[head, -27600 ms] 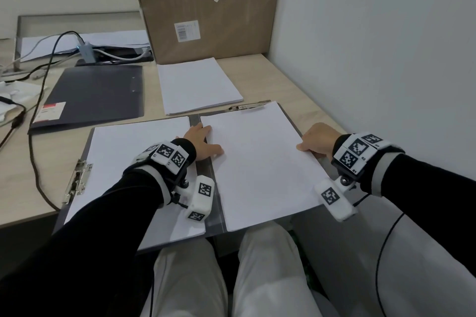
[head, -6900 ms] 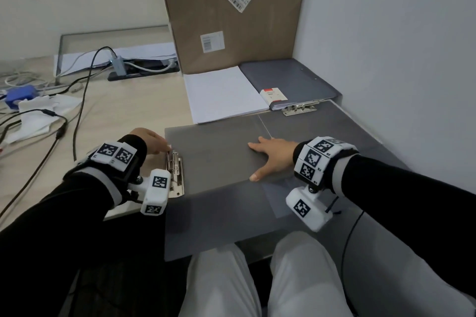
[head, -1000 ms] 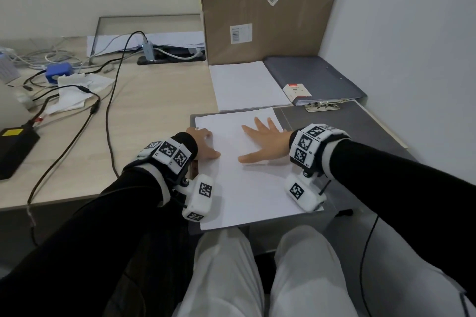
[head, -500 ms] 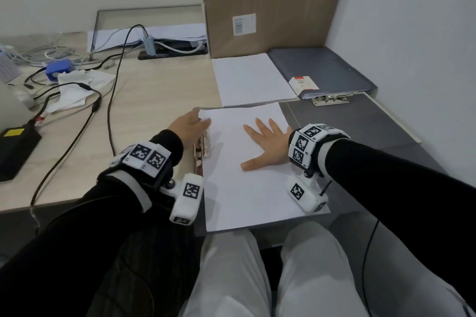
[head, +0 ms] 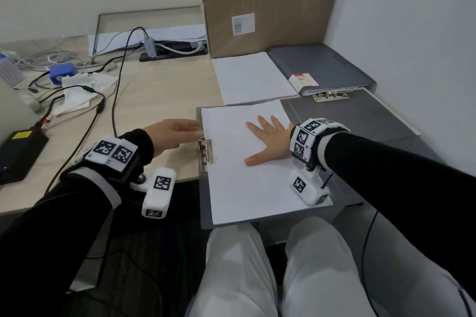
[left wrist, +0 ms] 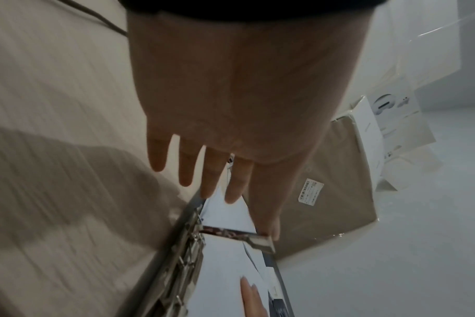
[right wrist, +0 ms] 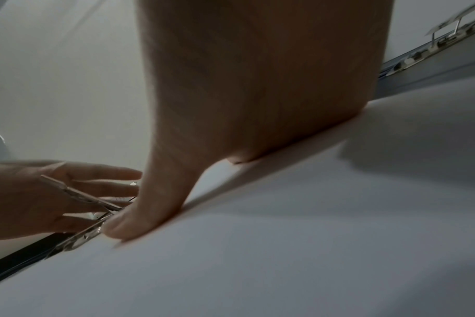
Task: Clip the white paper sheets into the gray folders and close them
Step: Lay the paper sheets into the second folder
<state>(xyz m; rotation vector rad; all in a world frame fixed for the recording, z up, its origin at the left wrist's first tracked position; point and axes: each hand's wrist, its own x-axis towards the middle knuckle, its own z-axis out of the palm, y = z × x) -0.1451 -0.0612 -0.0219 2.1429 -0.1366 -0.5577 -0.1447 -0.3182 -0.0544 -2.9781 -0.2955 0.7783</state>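
An open gray folder (head: 360, 121) lies at the desk's front edge. A white sheet (head: 247, 183) covers its left half. My right hand (head: 268, 140) presses flat on the sheet with spread fingers, and its thumb (right wrist: 139, 216) lies on the paper near the clip. The metal clip (head: 205, 153) sits on the folder's left edge. In the left wrist view its lever (left wrist: 239, 234) stands raised over the sheet. My left hand (head: 177, 131) hovers beside the clip with straight fingers, its thumb tip close to the lever's end. It holds nothing.
A stack of white sheets (head: 252, 77) and a closed gray folder (head: 319, 67) lie behind, against a cardboard box (head: 257, 2). A second clip (head: 331, 95) sits at the open folder's far edge. Cables (head: 113, 100) and a black adapter (head: 18, 152) lie on the left.
My left hand has lifted off the clip and drawn back to the left with its fingers straightened, so the clip now shows. My right hand stays flat on the sheet.
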